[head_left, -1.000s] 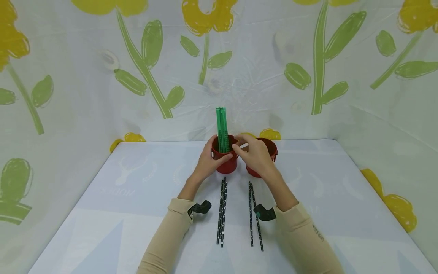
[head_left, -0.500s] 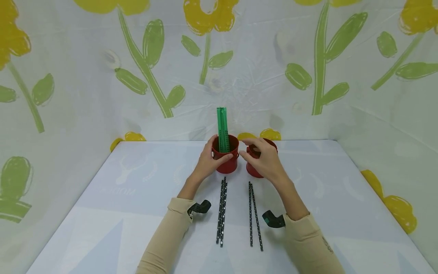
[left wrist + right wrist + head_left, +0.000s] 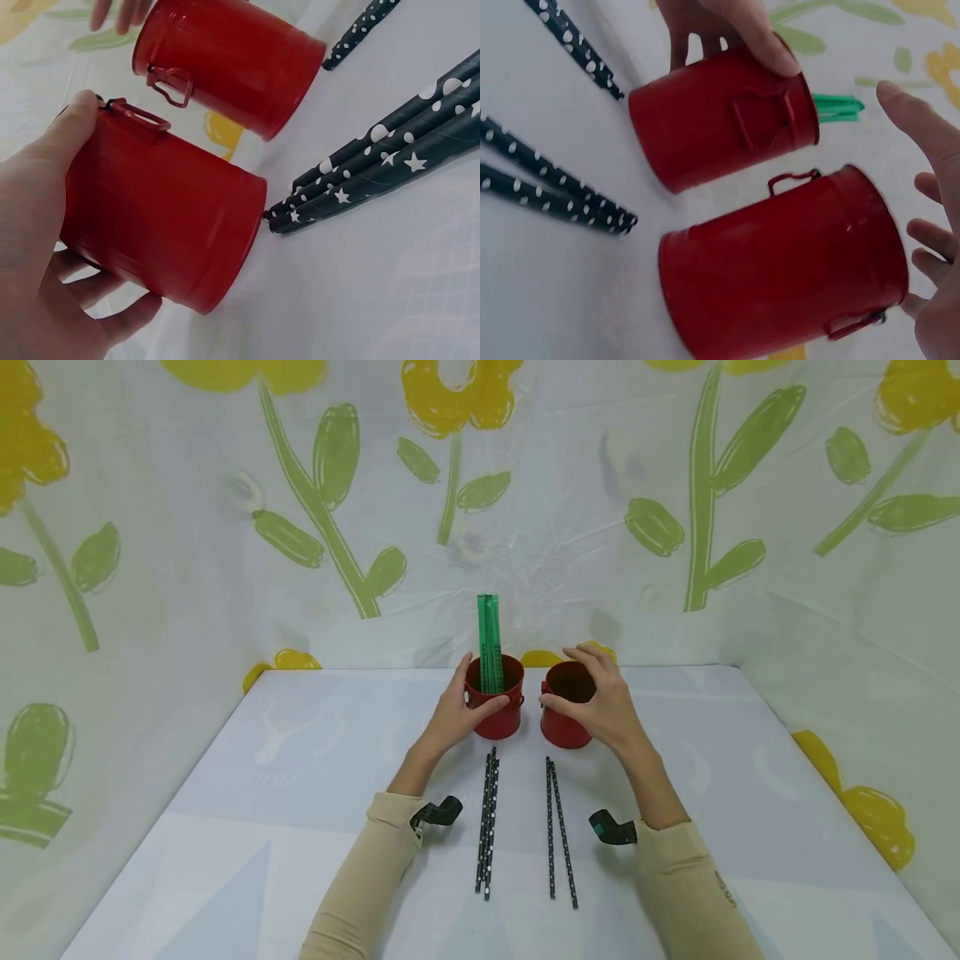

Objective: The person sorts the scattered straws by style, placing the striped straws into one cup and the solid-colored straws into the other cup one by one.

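My left hand (image 3: 450,708) holds the left small red metal bucket (image 3: 501,725), thumb at the rim and fingers round the far side. Several slim green packets (image 3: 489,639) stand upright in that bucket, their tops well above its rim. To its right a second red bucket (image 3: 564,732) stands with a dark, shadowed inside. Spread around that bucket's mouth, my right hand (image 3: 611,706) has its thumb at the front and its fingers behind. In the right wrist view a gap shows between the thumb and the second bucket's rim (image 3: 877,232).
Three black straws (image 3: 487,827) with white stars and dots lie side by side in front of the left bucket. Two more dotted black straws (image 3: 552,835) lie before the right bucket, their near ends apart. A flowered curtain (image 3: 540,527) rises behind the table (image 3: 262,827).
My right hand has moved rightward from the left bucket's rim to the mouth of the right bucket. The left hand stays on its bucket.
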The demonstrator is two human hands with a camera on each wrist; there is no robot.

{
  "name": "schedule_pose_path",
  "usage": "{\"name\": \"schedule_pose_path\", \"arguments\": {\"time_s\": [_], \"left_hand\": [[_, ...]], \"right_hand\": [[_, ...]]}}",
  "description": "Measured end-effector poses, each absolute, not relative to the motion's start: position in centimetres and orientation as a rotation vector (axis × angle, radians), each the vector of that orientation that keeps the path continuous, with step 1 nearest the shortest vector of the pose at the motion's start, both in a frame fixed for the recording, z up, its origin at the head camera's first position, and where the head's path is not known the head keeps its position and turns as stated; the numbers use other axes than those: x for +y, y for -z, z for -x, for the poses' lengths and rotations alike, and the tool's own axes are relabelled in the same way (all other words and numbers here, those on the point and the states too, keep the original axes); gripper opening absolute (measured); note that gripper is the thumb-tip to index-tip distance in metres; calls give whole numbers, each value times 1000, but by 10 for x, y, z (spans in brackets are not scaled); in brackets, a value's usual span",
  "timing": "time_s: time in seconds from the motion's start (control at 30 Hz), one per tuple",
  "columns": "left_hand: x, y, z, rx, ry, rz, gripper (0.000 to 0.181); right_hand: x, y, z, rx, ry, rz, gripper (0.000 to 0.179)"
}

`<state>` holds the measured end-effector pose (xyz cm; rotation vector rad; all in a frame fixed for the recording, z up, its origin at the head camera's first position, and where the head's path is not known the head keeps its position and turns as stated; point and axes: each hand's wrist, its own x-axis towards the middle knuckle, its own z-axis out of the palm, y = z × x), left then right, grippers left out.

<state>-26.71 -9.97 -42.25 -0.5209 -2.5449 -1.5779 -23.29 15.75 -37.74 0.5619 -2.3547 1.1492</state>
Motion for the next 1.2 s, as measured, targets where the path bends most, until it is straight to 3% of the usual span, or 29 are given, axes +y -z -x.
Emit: {"name": "schedule_pose_path", "arguments": {"time_s": [0.47, 0.77, 0.97, 1.2], "left_hand": [[-109, 420, 267, -2569, 1621, 449, 102], [-116, 399, 269, -2631, 1371, 398, 104], [-123, 380, 262, -2404, 1345, 414, 77], [-122, 379, 225, -2577, 1222, 489, 42]], "right_hand": [[169, 411, 250, -2495, -1229, -387, 101], [170, 413, 250, -2538, -1319, -226, 112], [172, 409, 252, -2543, -1349, -194, 107], [171, 408, 252, -2539, -1359, -199, 100]]}}
